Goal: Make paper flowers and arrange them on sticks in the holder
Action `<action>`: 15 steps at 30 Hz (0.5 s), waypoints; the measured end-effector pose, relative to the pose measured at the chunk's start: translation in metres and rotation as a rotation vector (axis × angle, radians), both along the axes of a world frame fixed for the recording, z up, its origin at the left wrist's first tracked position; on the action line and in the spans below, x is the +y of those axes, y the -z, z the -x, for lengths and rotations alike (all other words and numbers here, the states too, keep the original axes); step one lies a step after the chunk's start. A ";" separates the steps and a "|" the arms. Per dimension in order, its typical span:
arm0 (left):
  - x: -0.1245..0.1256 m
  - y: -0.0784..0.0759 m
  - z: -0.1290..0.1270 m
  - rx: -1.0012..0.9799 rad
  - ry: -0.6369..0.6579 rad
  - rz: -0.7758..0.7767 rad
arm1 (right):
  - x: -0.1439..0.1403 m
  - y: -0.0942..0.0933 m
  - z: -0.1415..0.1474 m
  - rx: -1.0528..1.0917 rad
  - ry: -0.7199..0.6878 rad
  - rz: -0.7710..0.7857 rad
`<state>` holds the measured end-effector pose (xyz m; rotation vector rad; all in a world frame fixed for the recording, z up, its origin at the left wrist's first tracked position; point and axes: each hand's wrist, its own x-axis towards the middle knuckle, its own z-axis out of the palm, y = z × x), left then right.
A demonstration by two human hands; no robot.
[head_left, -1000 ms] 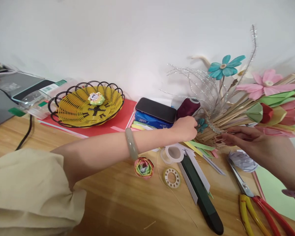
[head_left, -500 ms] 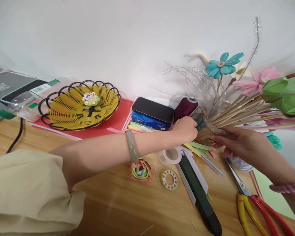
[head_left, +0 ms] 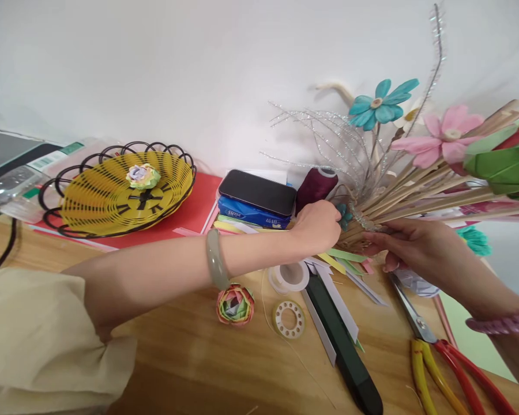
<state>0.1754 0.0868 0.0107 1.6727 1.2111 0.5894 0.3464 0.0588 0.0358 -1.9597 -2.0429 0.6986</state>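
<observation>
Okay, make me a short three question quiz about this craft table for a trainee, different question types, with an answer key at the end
1. True or false: the yellow basket holds a small paper rose.
2. What lies on the blue packet? A) phone B) scissors C) tape roll
3. Fill in: the right hand and the left hand have their grip on the bundle of ____ under the paper flowers.

Key: 1 true; 2 A, the phone; 3 sticks.
</observation>
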 end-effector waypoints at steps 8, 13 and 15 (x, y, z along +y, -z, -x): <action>0.007 0.004 -0.002 0.002 0.008 -0.029 | 0.000 0.000 0.000 0.023 -0.023 -0.012; 0.008 0.004 -0.001 -0.037 -0.019 0.034 | 0.001 -0.004 0.002 0.045 -0.018 0.010; 0.009 0.005 -0.001 -0.076 -0.032 0.078 | 0.000 -0.005 0.003 0.019 -0.022 0.008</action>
